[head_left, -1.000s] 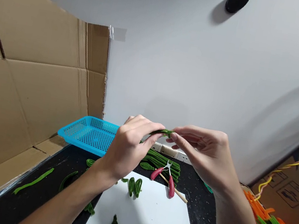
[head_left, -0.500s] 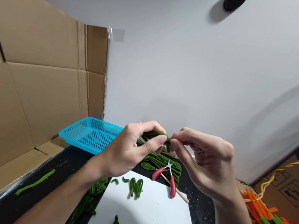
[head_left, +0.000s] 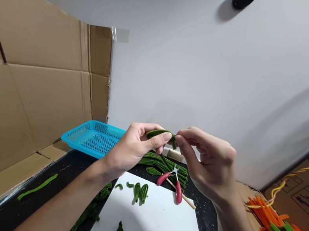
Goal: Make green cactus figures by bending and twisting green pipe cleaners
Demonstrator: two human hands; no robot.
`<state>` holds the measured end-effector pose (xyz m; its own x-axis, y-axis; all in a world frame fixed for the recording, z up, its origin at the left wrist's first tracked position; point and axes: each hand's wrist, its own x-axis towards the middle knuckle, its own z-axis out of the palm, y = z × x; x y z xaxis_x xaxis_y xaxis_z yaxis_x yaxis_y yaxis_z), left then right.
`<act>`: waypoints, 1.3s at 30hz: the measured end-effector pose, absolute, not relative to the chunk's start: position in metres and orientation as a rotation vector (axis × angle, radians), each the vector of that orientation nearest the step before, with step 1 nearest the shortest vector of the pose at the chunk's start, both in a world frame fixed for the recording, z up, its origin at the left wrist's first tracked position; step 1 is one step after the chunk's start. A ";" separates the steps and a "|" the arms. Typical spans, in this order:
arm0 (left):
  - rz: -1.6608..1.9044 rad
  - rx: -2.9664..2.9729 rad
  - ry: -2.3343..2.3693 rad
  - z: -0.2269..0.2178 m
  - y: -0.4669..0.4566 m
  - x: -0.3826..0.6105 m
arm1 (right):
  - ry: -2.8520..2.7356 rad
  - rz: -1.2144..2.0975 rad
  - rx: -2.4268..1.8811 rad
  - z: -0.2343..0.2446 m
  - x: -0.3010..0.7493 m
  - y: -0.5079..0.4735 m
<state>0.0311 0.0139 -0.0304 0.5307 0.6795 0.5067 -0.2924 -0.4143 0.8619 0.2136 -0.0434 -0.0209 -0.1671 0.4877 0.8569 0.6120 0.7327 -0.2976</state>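
Green and fuzzy; possibly risking springing the looped piece [head_left: 155, 132] open by pinching too lightly, or kinking its end by overtwisting. Gripping it in the left hand [head_left: 133, 143], between thumb and fingers; pinching its end in the right hand's [head_left: 209, 157] fingertips. Suspending it between both, off the white board [head_left: 173, 226].

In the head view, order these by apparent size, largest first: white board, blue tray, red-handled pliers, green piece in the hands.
1. White board, cut off by the bottom edge
2. Blue tray
3. Not ranked: red-handled pliers and held green piece; both look smaller, but the piece is partly covered.
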 end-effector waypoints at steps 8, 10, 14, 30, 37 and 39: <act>1.511 2.079 0.464 -0.027 0.000 0.027 | -1.711 0.369 -0.879 -0.015 0.214 -0.045; 1.482 2.025 0.455 -0.027 0.001 0.028 | -1.718 0.331 -0.894 -0.015 0.212 -0.045; 1.463 1.886 0.497 -0.028 0.006 0.031 | -1.739 -0.101 -0.928 -0.018 0.204 -0.043; 1.535 2.069 0.548 -0.036 0.008 0.037 | -1.517 -0.544 -0.944 -0.027 0.197 -0.037; 1.537 1.911 0.472 -0.032 0.002 0.035 | -1.597 -0.395 -0.933 -0.024 0.199 -0.041; 1.540 1.922 0.477 -0.033 0.002 0.036 | -1.587 -0.425 -0.928 -0.024 0.197 -0.040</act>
<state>0.0359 0.0016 -0.0333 0.2540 0.6262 0.7371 -0.1000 -0.7410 0.6640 0.1974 -0.0399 -0.0244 0.0064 0.3281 0.9446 0.7562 0.6165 -0.2193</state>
